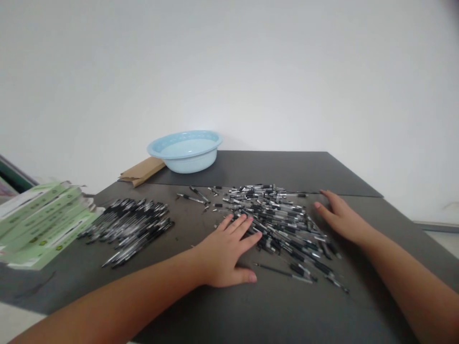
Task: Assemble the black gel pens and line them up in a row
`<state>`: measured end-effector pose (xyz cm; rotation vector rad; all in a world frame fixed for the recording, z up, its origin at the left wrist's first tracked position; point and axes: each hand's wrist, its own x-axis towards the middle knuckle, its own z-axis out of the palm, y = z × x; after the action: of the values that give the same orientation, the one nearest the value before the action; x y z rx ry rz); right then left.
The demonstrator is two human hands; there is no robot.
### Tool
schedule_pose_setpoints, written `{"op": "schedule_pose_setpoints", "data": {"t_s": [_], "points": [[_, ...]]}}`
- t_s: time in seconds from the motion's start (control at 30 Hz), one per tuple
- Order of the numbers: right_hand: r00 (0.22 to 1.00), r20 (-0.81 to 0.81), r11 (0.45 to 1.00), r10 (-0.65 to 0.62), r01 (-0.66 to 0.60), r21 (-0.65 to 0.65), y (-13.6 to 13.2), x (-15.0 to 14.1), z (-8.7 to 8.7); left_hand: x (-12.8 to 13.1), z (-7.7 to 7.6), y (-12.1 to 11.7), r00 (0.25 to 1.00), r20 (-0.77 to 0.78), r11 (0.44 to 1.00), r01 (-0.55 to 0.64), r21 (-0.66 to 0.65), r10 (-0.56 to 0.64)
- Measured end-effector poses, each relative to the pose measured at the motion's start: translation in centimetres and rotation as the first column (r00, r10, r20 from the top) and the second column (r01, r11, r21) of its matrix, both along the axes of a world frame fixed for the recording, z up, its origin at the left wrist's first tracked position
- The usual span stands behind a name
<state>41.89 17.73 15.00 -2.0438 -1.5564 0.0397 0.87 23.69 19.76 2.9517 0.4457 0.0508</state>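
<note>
A loose heap of pens and pen parts (283, 220), clear and black, lies spread over the middle of the dark table (229, 315). My left hand (229, 248) rests at the heap's near left edge, palm down with fingers spread, its fingertips over the nearest pens. On the heap's right side is my right hand (340, 217), fingers stretched out and holding nothing; whether it touches any pen I cannot tell. One thin black-and-clear piece (283, 272) lies apart at the near side. Farther left, a second group of pens (132, 224) is laid roughly side by side.
Several green-and-white boxes (46, 220) stand at the left edge. A light blue basin (190, 153) sits at the back left, beside a folded brown cardboard piece (143, 171). Behind the table rises a white wall (272, 71).
</note>
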Motion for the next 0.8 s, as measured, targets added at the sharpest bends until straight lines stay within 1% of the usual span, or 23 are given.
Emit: {"op": "schedule_pose_setpoints", "data": {"t_s": [0.07, 0.13, 0.2, 0.27, 0.33, 0.37, 0.43, 0.53, 0.57, 0.63, 0.7, 0.8], "points": [[1.000, -0.007, 0.998, -0.025, 0.025, -0.060, 0.4, 0.4, -1.3, 0.9, -0.4, 0.8, 1.000, 0.017, 1.000, 0.019, 0.001, -0.019], [1.000, 0.000, 0.995, 0.022, -0.022, -0.096, 0.5, -0.6, -1.7, 1.4, -0.6, 1.0, 0.999, 0.032, 1.000, 0.018, -0.017, -0.018], [0.990, 0.015, 0.984, 0.137, -0.134, -0.121, 0.4, -2.1, -1.3, 1.4, -0.6, 0.9, 0.999, 0.037, 0.999, 0.000, -0.041, 0.001], [0.967, 0.025, 0.959, 0.254, -0.249, -0.134, 0.1, -3.6, -0.7, 1.4, -0.6, 0.7, 0.999, 0.037, 0.998, -0.022, -0.058, 0.024], [0.941, 0.024, 0.933, 0.337, -0.331, -0.139, -0.3, -4.7, -0.3, 1.2, -0.5, 0.7, 0.998, 0.041, 0.997, -0.034, -0.073, 0.037], [0.933, 0.017, 0.925, 0.358, -0.353, -0.140, -0.5, -5.0, -0.1, 1.2, -0.5, 0.7, 0.998, 0.047, 0.996, -0.033, -0.081, 0.037], [0.930, -0.014, 0.921, 0.366, -0.365, -0.137, -0.7, -5.4, 0.0, 1.1, -0.5, 0.8, 0.998, 0.058, 0.995, -0.025, -0.099, 0.031], [0.954, -0.080, 0.953, 0.288, -0.294, -0.069, 0.0, -5.4, 0.2, 1.0, -0.5, 1.0, 0.997, 0.065, 0.991, -0.021, -0.130, 0.029], [0.963, -0.097, 0.966, 0.252, -0.257, -0.042, 0.7, -5.4, 0.5, 1.0, -0.5, 1.0, 0.997, 0.067, 0.990, -0.021, -0.139, 0.030], [0.975, -0.102, 0.979, 0.200, -0.202, -0.013, 3.0, -5.4, 1.1, 0.9, -0.5, 1.1, 0.996, 0.080, 0.988, -0.020, -0.150, 0.032], [0.974, -0.060, 0.974, 0.220, -0.223, -0.039, 6.1, -5.7, 2.0, 0.7, -0.6, 1.0, 0.995, 0.095, 0.988, -0.020, -0.155, 0.035], [0.952, -0.037, 0.944, 0.305, -0.307, -0.121, 11.2, -6.6, 3.0, 0.5, -0.8, 1.0, 0.993, 0.108, 0.986, -0.022, -0.164, 0.040]]}}
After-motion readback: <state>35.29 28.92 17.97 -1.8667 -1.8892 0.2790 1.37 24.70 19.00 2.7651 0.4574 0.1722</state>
